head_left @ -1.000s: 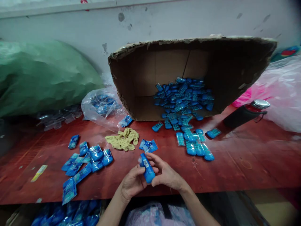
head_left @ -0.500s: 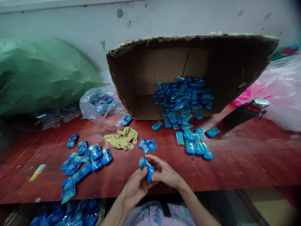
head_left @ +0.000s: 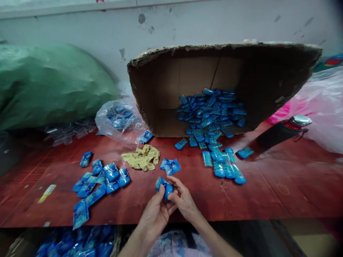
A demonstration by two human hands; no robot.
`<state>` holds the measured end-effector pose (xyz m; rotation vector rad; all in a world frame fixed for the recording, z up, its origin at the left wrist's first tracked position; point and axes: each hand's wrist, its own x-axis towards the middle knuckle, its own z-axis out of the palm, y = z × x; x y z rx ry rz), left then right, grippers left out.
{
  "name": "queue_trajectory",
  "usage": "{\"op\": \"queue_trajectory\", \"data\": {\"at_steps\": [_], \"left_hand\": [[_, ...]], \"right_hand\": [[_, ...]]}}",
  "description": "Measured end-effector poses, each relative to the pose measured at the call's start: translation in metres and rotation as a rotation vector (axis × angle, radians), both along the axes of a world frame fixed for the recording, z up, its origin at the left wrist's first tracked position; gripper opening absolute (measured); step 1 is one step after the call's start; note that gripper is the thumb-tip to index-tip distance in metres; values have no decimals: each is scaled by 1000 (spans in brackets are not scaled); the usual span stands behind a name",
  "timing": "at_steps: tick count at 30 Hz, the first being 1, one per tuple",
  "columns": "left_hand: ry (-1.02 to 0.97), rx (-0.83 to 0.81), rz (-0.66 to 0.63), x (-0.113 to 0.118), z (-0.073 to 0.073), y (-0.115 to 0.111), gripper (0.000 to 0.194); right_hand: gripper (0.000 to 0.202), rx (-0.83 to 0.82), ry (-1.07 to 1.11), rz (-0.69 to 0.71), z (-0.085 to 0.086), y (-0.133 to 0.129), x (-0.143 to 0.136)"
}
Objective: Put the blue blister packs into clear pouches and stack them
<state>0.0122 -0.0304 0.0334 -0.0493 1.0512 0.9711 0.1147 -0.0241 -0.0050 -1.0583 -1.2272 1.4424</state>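
Note:
My left hand (head_left: 154,210) and my right hand (head_left: 184,202) meet near the table's front edge, closed around one small blue packet (head_left: 166,189). Its shiny upper end points away from me, and my fingers hide part of it. Just beyond lie flat blue printed wrappers (head_left: 170,166). To the left is a loose group of wrapped blue packets (head_left: 111,172). On the right rest several blue cases with clear, dotted-looking faces (head_left: 219,169), and a heap of similar cases (head_left: 211,107) spills out of a cardboard box (head_left: 166,84) lying on its side.
A crumpled yellow cloth (head_left: 143,157) and a clear bag of blue wrappers (head_left: 118,116) lie left of the box. A black bottle (head_left: 278,134) leans at right. A big green sack (head_left: 53,85) stands at left. Below the table edge are more blue packets (head_left: 80,241).
The packet has shifted slightly left and tilted in my hands, with my right fingers drawn in closer around it. The whole view has moved a little; the things on the table stay put.

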Motion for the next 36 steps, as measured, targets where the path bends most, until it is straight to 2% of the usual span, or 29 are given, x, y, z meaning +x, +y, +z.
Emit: {"op": "queue_trajectory", "data": {"at_steps": [2,4,8,11,13,16,19,22,25,28,30,31,33,35,36], "left_hand": [[-11,26,-8,-6,2,2,19],[-5,91,60,-21,7,7,18],[97,267,423,-75,25,22,41],[181,253,494,-101,34,30,41],[225,213,410,-99,31,33,28],[286,194,173,-71,10,32,15],[388,235,30,-40,-17,31,24],[498,277,-48,-25,-35,32,32],[835,443,-89,-31,-39,39,32],[1397,781,-78,-52,-37,57,30],[1755,915,-104,-68,-38,71,34],[1912,911,-133,-76,-40,78,38],[2170,791,-222,-89,-47,86,45],[2338,634,-345,-97,-54,88,48],[2388,572,-407,-101,-57,87,49]], "right_hand": [[46,-10,34,60,2,2,1],[43,8,-28,48,5,6,6],[15,173,-357,-67,14,20,24],[16,260,-672,-77,17,39,35],[14,287,-913,-43,15,54,36],[12,289,-1146,-15,10,73,28],[12,262,-1223,-22,3,83,17],[7,250,-1278,-7,-2,81,13],[9,249,-1303,18,0,77,15],[20,272,-1303,32,9,82,12],[31,313,-1283,53,16,91,1],[37,343,-1266,75,19,97,-8],[50,408,-1225,140,21,109,-30],[55,455,-1186,212,18,120,-54],[51,465,-1172,241,16,125,-64]]}}
